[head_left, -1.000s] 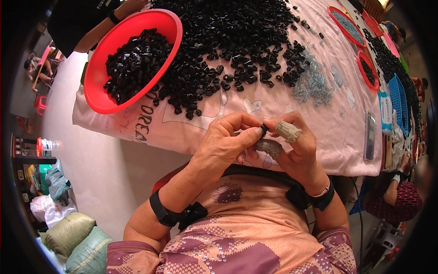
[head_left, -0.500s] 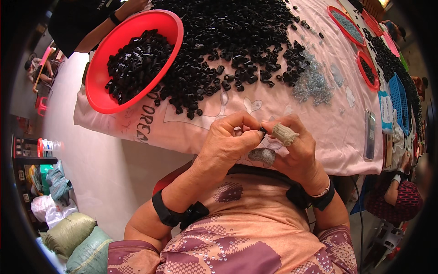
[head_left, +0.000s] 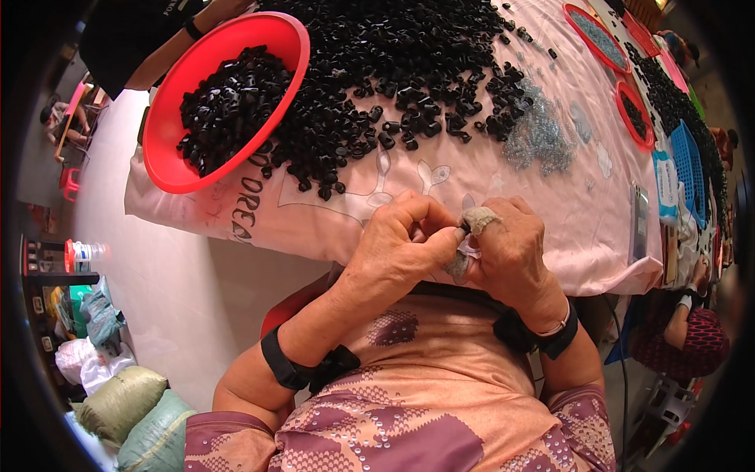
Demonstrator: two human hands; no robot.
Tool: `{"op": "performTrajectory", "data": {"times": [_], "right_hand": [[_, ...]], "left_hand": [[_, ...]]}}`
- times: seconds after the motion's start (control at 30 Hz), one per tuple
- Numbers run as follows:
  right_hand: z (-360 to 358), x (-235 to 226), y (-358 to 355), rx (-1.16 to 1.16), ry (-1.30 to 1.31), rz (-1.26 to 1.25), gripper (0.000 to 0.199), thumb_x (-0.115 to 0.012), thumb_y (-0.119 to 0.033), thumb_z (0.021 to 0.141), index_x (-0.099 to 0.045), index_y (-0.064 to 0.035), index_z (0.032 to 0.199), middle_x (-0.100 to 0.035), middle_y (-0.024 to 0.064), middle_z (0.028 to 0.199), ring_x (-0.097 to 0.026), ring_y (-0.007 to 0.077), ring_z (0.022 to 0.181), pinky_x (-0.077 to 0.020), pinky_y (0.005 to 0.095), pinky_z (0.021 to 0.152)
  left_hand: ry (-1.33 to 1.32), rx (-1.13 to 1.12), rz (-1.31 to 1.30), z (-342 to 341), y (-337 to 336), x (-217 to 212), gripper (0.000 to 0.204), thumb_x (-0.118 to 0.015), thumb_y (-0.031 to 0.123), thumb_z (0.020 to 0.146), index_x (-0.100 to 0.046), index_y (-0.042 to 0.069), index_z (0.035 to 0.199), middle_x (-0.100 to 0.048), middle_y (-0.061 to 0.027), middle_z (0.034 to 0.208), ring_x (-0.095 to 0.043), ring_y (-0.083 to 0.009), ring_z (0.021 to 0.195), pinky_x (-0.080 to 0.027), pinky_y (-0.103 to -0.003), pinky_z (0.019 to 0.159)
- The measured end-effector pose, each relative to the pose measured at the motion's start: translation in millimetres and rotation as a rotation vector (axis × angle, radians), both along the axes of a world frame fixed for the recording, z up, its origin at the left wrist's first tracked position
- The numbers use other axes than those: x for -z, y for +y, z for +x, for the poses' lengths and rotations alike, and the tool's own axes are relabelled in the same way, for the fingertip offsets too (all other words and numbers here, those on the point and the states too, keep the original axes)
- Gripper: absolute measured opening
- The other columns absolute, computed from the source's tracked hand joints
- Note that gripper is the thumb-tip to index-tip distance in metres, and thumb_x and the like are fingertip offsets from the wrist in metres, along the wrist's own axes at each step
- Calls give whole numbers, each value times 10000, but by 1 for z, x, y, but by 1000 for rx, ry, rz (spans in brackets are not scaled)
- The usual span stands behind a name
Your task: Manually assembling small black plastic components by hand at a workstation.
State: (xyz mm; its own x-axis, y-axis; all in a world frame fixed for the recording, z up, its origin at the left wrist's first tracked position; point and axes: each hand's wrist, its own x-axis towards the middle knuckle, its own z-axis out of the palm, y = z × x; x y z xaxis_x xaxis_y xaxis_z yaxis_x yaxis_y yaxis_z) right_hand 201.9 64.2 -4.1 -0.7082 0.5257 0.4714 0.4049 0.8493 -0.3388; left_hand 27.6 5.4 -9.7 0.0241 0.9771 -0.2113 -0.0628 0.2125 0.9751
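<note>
My left hand (head_left: 401, 240) is closed in a pinch on a small black plastic piece (head_left: 465, 227), mostly hidden by the fingertips. Against it from the other side presses my right hand (head_left: 513, 242), its fingers curled in; whether it grips the same piece or another small part, I cannot make out. Greyish wrapping (head_left: 480, 219) covers a right fingertip, and the thumb is wrapped too. Both hands meet above the near edge of the pink cloth (head_left: 362, 228). Beyond them spreads a big heap of similar black pieces (head_left: 393, 63), with small clear bits (head_left: 543, 141) at its right.
A red basin (head_left: 161, 161) of black pieces stands at the left, near a co-worker's arm (head_left: 161, 63). Rightward are red trays (head_left: 648, 140), a blue basket (head_left: 688, 169) and a phone (head_left: 638, 224). Sacks (head_left: 126, 401) lie on the floor at lower left.
My right hand has turned inward, its fingers curling closer to the left fingertips. The wrapped finger now bends over the black piece, and the wrapped thumb shows less.
</note>
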Motion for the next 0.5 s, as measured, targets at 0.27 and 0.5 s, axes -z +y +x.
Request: {"op": "performTrajectory", "data": {"times": [0.27, 0.5], "right_hand": [[-1, 9, 2, 20, 26, 56, 269, -739, -170, 625, -558, -36, 773, -576, 95, 704, -595, 282, 645, -444, 383, 618], [-5, 12, -3, 15, 37, 71, 228, -714, -106, 606, -536, -48, 738, -542, 81, 664, -565, 269, 583, -432, 376, 565]], "left_hand": [[65, 88, 29, -8, -1, -4, 262, -620, 232, 899, -682, -23, 891, -497, -43, 808, -473, -126, 766, -395, -278, 693], [50, 71, 60, -8, -2, -4, 232, -617, 198, 894, -683, -24, 879, -526, -41, 839, -489, -120, 797, -399, -270, 709]]}}
